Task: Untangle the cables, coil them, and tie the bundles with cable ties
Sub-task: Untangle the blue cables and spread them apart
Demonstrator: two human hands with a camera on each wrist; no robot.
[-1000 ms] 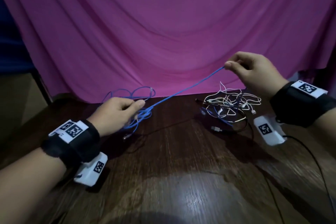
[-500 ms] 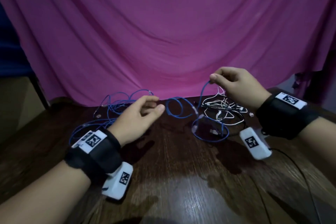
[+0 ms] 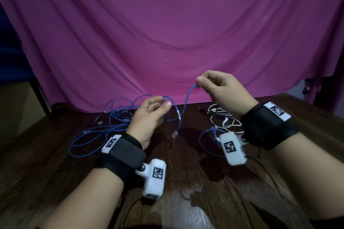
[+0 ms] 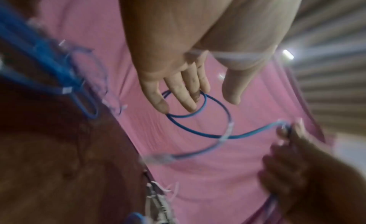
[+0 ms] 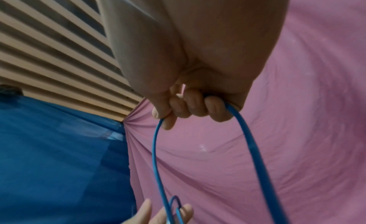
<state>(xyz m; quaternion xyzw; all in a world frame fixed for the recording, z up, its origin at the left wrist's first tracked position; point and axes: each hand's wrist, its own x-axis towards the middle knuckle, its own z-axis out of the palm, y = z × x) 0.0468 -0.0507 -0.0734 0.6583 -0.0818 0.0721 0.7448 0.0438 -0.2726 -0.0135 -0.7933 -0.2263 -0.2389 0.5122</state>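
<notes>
A long blue cable (image 3: 186,98) sags in slack loops between my hands above the dark wooden table (image 3: 186,182). My right hand (image 3: 200,82) is raised at centre right and pinches the cable between thumb and forefinger; the right wrist view shows its fingers (image 5: 196,106) curled round the blue cable (image 5: 155,149). My left hand (image 3: 163,104) is lower and to the left, its fingers (image 4: 186,99) straight and poked into a small loop of the blue cable (image 4: 198,131), thumb apart. A clear plug (image 3: 175,134) dangles under the loop.
The rest of the blue cable lies in a loose heap (image 3: 111,124) on the table's left. A tangle of white cables (image 3: 226,122) with a dark piece (image 3: 214,112) lies at the right, below my right wrist. Pink cloth (image 3: 167,42) hangs behind.
The cable was stretched taut between both hands; my left hand let go of the heap and moved right to a loop. My right hand came down and inward, so the cable hangs slack.
</notes>
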